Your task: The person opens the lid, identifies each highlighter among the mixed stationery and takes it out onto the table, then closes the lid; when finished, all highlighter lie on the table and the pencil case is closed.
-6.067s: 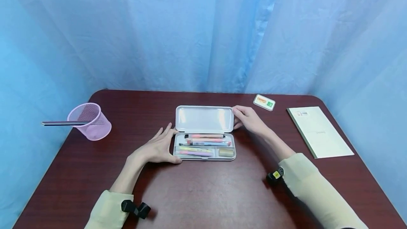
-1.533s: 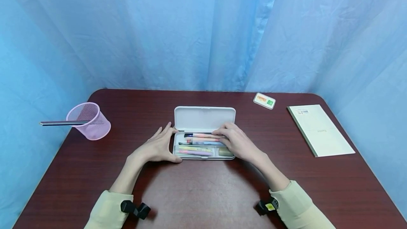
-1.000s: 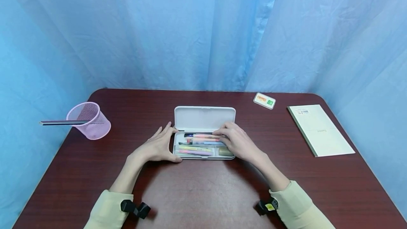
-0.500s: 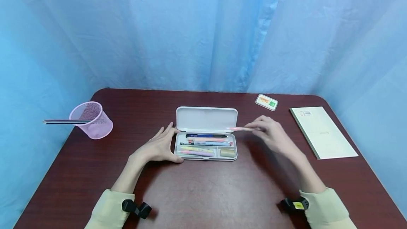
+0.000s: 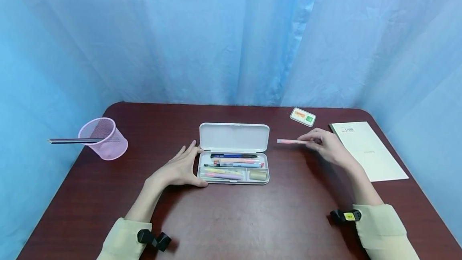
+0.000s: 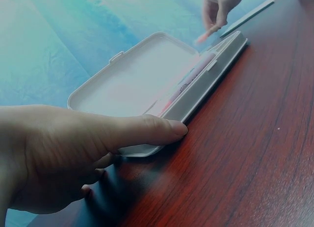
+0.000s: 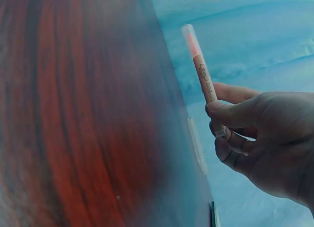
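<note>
My left hand (image 5: 177,170) rests at the left end of the white pencil case (image 5: 234,136), thumb along its front and straight spread fingers toward the hinge. The case lies with its lid raised. Inside are a blue pen (image 5: 232,156), pink and light-blue pens, a yellow and a purple marker in the front compartment, and an olive block (image 5: 258,175). To the right, above the table, my right hand (image 5: 330,147) pinches a peach marker pen (image 7: 202,74) between thumb and fingers. Its translucent cap points away from the hand, leftward toward the case.
A pink mesh pen cup (image 5: 117,143) stands at the left with dark pencils (image 5: 68,141) jutting over its rim. At the back right lies a small white case (image 5: 303,117) with orange and green pieces. A pale notebook (image 5: 371,153) lies beyond my right hand.
My right hand has gone from the case's lid to the pens, pulled the peach marker pen out and carried it right toward the notebook. My left hand has stayed at the case.
</note>
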Tool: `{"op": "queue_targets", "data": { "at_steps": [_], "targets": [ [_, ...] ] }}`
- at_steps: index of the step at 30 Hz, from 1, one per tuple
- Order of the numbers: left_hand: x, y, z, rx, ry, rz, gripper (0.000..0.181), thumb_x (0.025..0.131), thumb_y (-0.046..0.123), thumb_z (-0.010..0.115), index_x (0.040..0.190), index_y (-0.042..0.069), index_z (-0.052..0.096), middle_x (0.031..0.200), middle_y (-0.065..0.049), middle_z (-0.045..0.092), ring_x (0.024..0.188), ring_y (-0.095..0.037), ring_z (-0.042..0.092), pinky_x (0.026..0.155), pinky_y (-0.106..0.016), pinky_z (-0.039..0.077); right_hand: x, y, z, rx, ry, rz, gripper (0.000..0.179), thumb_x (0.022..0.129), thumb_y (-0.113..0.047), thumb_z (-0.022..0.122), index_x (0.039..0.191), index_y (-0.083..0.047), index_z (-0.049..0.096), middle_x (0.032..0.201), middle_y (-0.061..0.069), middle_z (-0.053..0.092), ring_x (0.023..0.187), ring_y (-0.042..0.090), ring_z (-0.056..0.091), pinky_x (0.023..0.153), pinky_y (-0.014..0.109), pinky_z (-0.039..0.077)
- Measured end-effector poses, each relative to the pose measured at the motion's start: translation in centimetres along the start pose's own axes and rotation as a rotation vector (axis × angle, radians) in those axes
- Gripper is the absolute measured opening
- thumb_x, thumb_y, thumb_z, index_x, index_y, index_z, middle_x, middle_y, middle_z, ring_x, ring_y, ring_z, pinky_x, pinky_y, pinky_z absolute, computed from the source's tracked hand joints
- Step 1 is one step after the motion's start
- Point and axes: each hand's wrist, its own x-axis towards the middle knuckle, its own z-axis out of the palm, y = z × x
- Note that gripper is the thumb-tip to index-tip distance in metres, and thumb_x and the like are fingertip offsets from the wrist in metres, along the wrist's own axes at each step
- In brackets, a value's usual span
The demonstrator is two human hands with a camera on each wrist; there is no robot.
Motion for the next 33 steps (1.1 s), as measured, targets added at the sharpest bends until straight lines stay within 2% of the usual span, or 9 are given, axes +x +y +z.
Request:
{"op": "queue_targets", "data": {
  "at_steps": [12,25,33],
  "targets": [
    [0.03,0.0,0.02,0.0,-0.005,0.001,0.097,0.07,0.047,0.09,0.146,0.01,0.041,0.171,-0.024,0.015,0.159,-0.049,0.011,0.128,-0.065,0.018,0.2,0.84,0.46,-0.032,-0.063,0.04,0.023,0.094,-0.003,0.071,0.109,-0.017,0.08,0.102,0.006,0.073,0.087,0.016,0.058,0.075,0.024,0.046],
    [-0.07,0.13,-0.12,-0.001,-0.006,-0.006,0.098,0.071,0.047,0.09,0.147,0.01,0.041,0.172,-0.024,0.014,0.159,-0.05,0.01,0.127,-0.066,0.018,0.26,0.95,0.84,-0.055,-0.096,0.023,0.025,0.092,0.001,0.072,0.109,-0.015,0.081,0.102,0.005,0.075,0.091,0.019,0.06,0.078,0.031,0.049],
    [-0.1,0.14,-0.13,0.003,-0.018,-0.007,0.099,0.072,0.047,0.089,0.15,0.009,0.039,0.172,-0.024,0.012,0.159,-0.049,0.009,0.128,-0.064,0.017,0.38,1.15,1.0,-0.064,-0.09,0.006,0.026,0.091,0.002,0.073,0.107,-0.016,0.081,0.097,0.003,0.075,0.087,0.018,0.06,0.076,0.029,0.047]
  ]
}}
